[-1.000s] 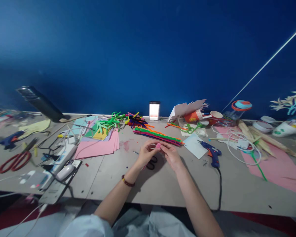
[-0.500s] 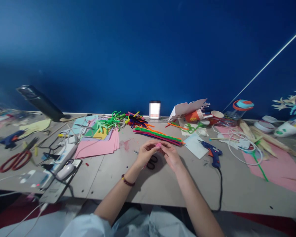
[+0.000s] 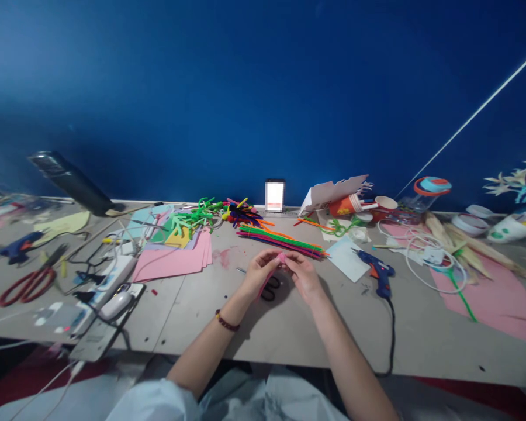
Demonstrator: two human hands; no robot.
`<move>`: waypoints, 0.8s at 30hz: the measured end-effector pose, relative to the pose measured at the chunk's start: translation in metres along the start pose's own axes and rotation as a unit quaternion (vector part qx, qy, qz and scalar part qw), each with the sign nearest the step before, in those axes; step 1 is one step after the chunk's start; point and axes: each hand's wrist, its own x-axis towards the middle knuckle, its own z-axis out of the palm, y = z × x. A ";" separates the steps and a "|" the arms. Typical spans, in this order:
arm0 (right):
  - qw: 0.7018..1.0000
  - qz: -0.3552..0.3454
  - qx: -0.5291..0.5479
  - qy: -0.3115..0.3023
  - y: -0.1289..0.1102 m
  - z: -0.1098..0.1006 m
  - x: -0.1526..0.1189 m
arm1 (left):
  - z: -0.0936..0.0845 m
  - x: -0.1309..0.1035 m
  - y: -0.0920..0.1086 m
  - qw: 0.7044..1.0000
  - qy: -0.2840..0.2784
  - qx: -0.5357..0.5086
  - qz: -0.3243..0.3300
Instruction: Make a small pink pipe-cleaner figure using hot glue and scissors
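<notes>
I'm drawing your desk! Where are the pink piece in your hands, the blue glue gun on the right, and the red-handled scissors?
Pink piece [image 3: 281,258]: head view, its visible middle.
Blue glue gun [image 3: 377,267]: head view, its body.
Red-handled scissors [image 3: 45,271]: head view, handles, near the blades.

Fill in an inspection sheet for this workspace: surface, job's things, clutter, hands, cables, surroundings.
Surface: grey table, reddish stain left of the hands.
Job's things: small pink piece; pipe-cleaner bundle beyond the hands.
Clutter: pink sheets and red-handled scissors, left; orange-red cup on its side, right.
Hands: left hand and right hand pinch the pink piece together.
Cables: black cord from blue glue gun reaches the front edge; white cables loop at right.
Surroundings: blue wall; other people, nothing seen.
</notes>
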 end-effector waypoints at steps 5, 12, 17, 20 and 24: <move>0.994 -0.067 -0.080 0.030 0.008 -0.005 0.004 | -0.004 0.003 -0.005 0.997 0.012 0.069 0.031; 0.992 -0.086 -0.092 0.016 0.008 -0.006 0.004 | -0.008 0.006 -0.012 0.991 0.000 0.110 0.069; 0.987 -0.103 -0.124 0.010 0.007 -0.007 0.003 | -0.005 0.005 -0.009 0.988 0.015 0.114 0.105; 0.984 -0.112 -0.140 0.011 0.008 -0.008 0.004 | -0.003 0.004 -0.008 0.989 0.019 0.108 0.095; 0.977 -0.134 -0.165 0.014 0.009 -0.009 0.004 | -0.003 0.004 -0.007 0.993 0.023 0.092 0.065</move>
